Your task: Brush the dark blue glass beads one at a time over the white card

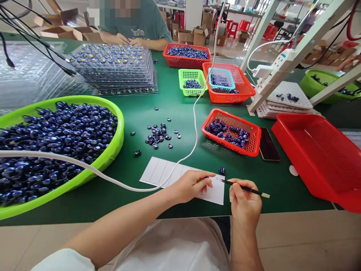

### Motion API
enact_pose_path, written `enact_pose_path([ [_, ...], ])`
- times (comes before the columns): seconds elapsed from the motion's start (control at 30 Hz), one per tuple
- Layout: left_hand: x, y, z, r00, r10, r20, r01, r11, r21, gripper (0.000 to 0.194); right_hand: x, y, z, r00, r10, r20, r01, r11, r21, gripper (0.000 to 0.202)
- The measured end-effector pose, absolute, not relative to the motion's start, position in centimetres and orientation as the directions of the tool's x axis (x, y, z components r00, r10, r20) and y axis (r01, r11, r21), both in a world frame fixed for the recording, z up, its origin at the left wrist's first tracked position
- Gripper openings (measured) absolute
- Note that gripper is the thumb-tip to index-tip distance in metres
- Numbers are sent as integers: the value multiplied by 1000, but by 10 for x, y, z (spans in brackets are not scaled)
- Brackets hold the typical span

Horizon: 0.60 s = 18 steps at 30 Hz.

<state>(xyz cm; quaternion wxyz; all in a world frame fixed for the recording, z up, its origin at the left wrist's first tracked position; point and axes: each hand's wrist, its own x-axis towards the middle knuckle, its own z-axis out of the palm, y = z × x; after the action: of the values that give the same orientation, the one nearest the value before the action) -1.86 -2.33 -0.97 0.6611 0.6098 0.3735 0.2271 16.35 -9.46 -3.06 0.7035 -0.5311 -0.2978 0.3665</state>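
Note:
My right hand point(246, 199) is closed around a thin black brush-like stick point(251, 189) with a pale butt end. Its fine tip points left, towards the fingertips of my left hand point(194, 185). That hand lies over a white paper sheet point(158, 171) with ruled lines, index finger reaching forward and the others bent. A small dark bit shows at its fingers, too small to name. Just beyond the sheet's right end sits a shiny dark-blue piece point(222, 171). Further out, several loose dark-blue pieces point(159, 134) lie scattered on the green table point(180, 113).
A big green basket point(120, 130) heaped with dark-blue pieces stands left. A white cable point(195, 124) crosses the table and sheet. A red basket point(255, 145), phone point(269, 145) and red tray point(318, 150) lie right. Stacked clear trays point(121, 81) and a person point(138, 26) are opposite.

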Motion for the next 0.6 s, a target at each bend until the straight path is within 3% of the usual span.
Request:
enact_pose_path([
  [0.13, -21, -23, -5, 630, 747, -210, 127, 167, 978, 34, 163, -95, -31, 572, 819, 32, -183, 166, -969, 24],
  [0.27, -21, -22, -6, 612, 759, -224, 58, 239, 969, 19, 163, -95, -31, 575, 818, 37, -183, 172, -968, 24],
  [0.6, -21, -19, -13, 604, 735, -308, 76, 331, 940, 28, 164, -95, -30, 578, 816, 19, -220, 179, -959, 22],
])
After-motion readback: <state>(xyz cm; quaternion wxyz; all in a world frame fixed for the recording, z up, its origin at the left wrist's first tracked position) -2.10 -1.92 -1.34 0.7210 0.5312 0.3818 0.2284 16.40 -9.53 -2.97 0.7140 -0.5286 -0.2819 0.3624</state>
